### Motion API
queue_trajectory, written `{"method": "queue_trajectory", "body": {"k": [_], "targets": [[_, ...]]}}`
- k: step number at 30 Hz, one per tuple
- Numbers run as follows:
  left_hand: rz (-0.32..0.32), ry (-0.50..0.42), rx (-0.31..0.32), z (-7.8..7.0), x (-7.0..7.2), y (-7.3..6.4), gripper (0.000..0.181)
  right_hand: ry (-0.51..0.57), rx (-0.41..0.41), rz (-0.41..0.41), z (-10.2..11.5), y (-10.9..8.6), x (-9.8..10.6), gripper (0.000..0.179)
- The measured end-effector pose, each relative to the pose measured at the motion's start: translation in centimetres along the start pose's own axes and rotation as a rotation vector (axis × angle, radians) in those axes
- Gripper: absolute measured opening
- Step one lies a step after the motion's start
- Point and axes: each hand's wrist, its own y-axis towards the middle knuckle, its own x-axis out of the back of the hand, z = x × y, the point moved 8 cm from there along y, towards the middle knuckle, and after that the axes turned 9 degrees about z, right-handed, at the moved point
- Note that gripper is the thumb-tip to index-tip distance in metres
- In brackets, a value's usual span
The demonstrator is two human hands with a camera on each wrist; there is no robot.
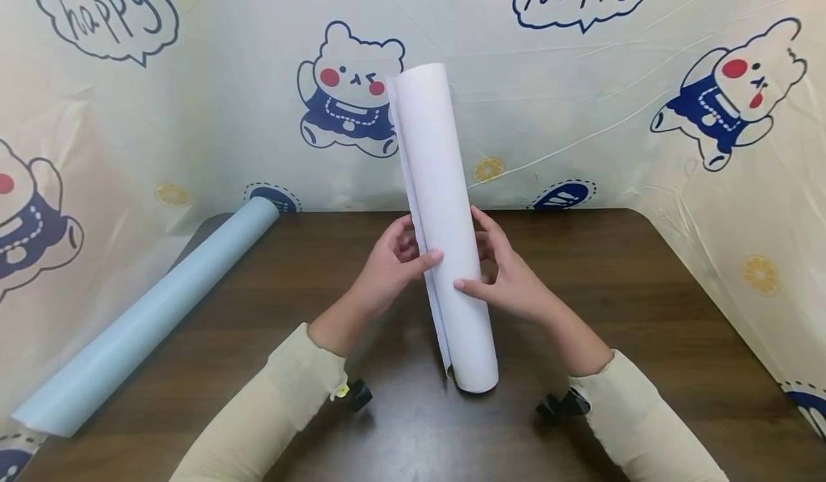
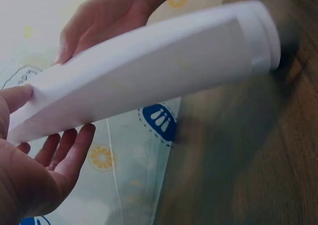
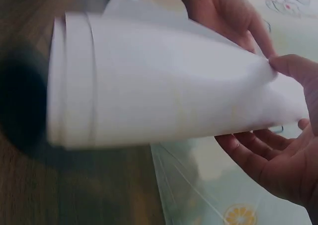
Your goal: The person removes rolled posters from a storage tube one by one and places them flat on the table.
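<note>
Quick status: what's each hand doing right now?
Left hand: holding the white paper roll, thumb across it.
Right hand: holding the same roll.

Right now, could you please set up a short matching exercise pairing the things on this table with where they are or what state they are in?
Things:
1. white paper roll
2. light blue paper roll
3. left hand
4. right hand

Places or states:
A. lies at the table's left edge, untouched
B. grips the white roll from its right side
C. held between both hands above the dark wooden table
D. grips the white roll at its loose edge, from the left

Pairs: 1-C, 2-A, 3-D, 4-B
</note>
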Motion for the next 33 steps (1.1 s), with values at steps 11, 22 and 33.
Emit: {"method": "queue_trajectory", "body": {"k": [11, 22, 33], "targets": [[0.053, 0.053, 0.132, 0.8, 1.0, -1.1, 0.050, 0.077, -0.096, 0.022, -1.3, -0.8, -0.3, 0.095], [0.134, 0.109, 0.204, 2.2, 1.0, -1.8, 0.047, -0.368, -0.164, -0.044, -0.4, -0.6, -0.4, 0.077], [0.102, 0.091, 0.296, 5.7, 2.7, -2.4, 0.051, -0.381, -0.285, 0.040, -3.4, -1.3, -1.7, 0.060]]}}
